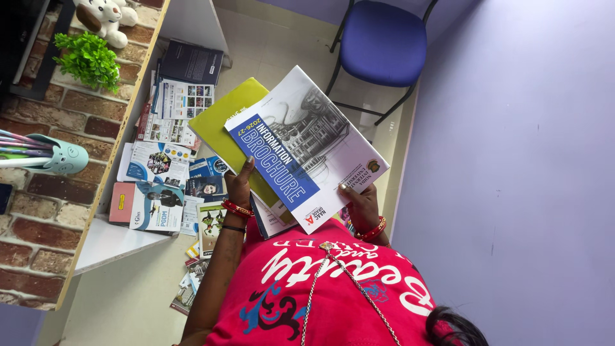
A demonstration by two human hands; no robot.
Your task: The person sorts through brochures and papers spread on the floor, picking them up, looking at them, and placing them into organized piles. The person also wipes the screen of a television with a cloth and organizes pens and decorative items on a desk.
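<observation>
We hold a small stack of printed matter in front of our chest, above the pale floor, and the white brochure (314,144) on top will, we judge, handle as a light, thin, glossy thing: it bends easily if gripped by one corner alone, and its smooth cover may slide over the yellow-green folder (221,122) under it, so the sound hold is at two opposite edges with the thumbs pressing down on the cover. Our left hand (240,182) is closed around the left side of the stack, thumb lying on the cover's blue band; our right hand (360,204) pinches the near right edge, thumb on top and fingers hidden beneath (how far they curl we cannot tell). The brochure is white with a grey line drawing of a building, a slanted blue panel bearing large pale lettering, and a small round emblem near the right edge; it sits tilted, one corner pointing toward the far blue chair (383,41). To the left, a white shelf (109,240) carries more leaflets (157,170), with a green plant (90,59) and a plush toy (106,18) on the brick-patterned ledge.
</observation>
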